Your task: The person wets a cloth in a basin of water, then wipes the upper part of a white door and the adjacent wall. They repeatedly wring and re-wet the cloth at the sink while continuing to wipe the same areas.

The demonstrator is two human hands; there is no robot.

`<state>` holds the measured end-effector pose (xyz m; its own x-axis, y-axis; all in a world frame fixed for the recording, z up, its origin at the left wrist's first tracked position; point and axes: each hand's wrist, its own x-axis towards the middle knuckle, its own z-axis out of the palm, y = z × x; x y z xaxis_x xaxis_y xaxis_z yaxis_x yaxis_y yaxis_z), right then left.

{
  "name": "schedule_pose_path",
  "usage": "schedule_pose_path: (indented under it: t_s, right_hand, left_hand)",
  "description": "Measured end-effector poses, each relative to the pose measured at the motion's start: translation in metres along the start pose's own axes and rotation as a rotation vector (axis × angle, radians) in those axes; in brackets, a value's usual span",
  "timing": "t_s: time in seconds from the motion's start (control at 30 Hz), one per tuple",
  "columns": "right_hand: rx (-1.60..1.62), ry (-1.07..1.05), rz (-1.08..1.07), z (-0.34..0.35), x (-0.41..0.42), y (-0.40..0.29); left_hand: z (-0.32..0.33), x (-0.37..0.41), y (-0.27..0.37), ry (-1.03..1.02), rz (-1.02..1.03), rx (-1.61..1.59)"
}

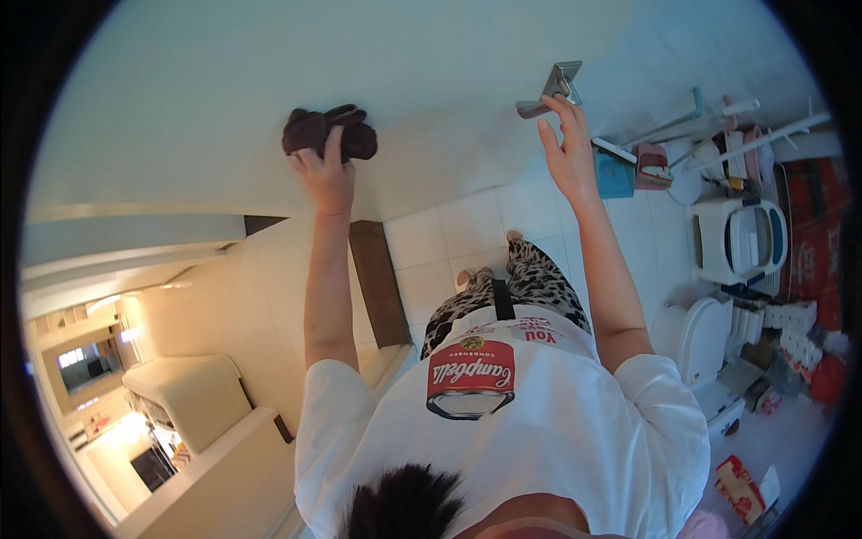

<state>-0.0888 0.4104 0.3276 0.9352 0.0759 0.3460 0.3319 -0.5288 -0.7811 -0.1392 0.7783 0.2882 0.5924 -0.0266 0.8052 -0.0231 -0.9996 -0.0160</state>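
Observation:
My left hand [330, 176] holds a bunched dark brown cloth [360, 140] against the pale face of a door [431, 60]. Its index finger lies extended over the folds. To the right, my right hand [572, 155] is raised beside the metal lever handle [533, 109] on the same door. The fingertips overlap the handle in view; whether they touch it I cannot tell. That palm holds nothing, and the thumb stands apart from the fingers.
A dark threshold strip [380, 283] crosses the floor between the white tiles [471, 209] and a lit room at left. Along the right stand a blue dustpan [614, 176], a white-and-blue step stool [737, 239], a white toilet [700, 337] and stacked paper rolls [794, 323].

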Motion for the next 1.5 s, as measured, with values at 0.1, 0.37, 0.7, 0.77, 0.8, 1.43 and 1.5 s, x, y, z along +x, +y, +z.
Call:
schedule_pose_path:
  t_s: [0.1, 0.37, 0.7, 0.77, 0.8, 1.43, 1.5]
  right_hand:
    - [-0.026, 0.040, 0.021, -0.010, -0.015, 0.002]
    - [-0.131, 0.095, 0.118, -0.048, -0.066, 0.022]
    - [-0.048, -0.056, 0.111, -0.063, -0.064, 0.056]
    - [-0.055, -0.114, 0.079, -0.068, -0.062, 0.058]
    - [-0.048, -0.146, 0.071, -0.072, -0.062, 0.068]
    - [0.094, -0.597, -0.039, 0.003, -0.057, 0.034]
    - [0.094, -0.644, -0.067, 0.023, -0.060, 0.020]
  left_hand:
    - [0.022, 0.007, 0.033, -0.005, 0.153, -0.074]
    - [0.070, 0.009, 0.122, -0.138, 0.362, -0.280]
    - [0.115, -0.015, 0.168, -0.318, 0.448, -0.308]
    - [0.128, -0.015, 0.195, -0.324, 0.269, -0.513]
    - [0.133, -0.018, 0.205, -0.337, 0.374, -0.456]
    - [0.060, -0.044, 0.073, 0.110, -0.183, -0.158]
    - [0.058, -0.043, 0.051, 0.061, -0.024, -0.133]
